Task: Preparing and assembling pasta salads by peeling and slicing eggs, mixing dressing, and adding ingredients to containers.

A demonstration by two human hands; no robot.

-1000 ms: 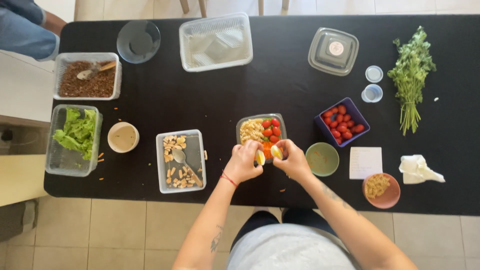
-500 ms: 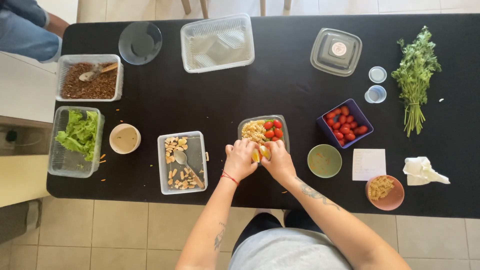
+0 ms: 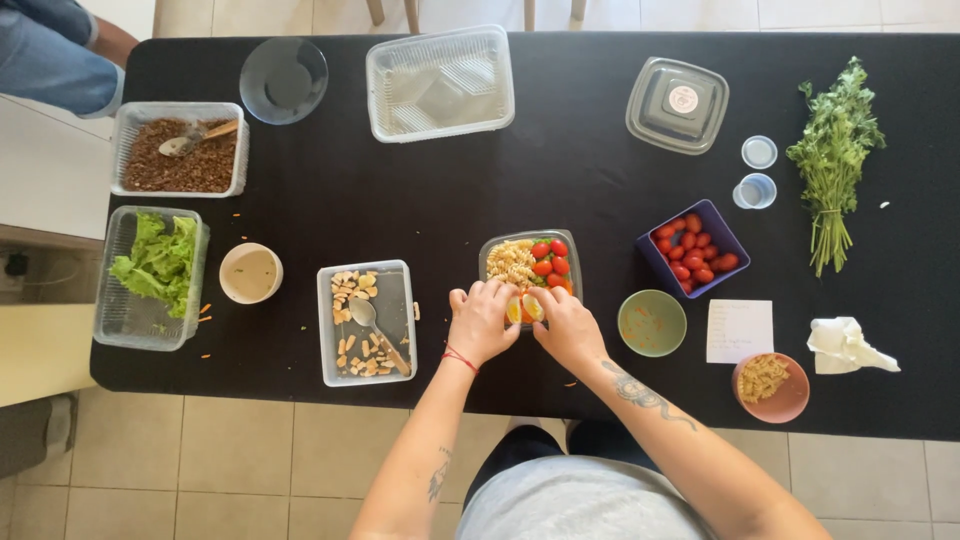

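Here both hands, left hand (image 3: 481, 322) and right hand (image 3: 567, 325), pinch a yellow piece (image 3: 525, 307) between them.

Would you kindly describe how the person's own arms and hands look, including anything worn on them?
Both arms are bare, without sleeves. The left hand has a thin red string bracelet at the wrist and a small dark tattoo farther up the forearm. The right hand has no jewellery; its forearm bears a dark, winding tattoo.

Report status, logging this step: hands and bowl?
Left hand and right hand each grip an egg half. Over the salad bowl. Nothing in the way.
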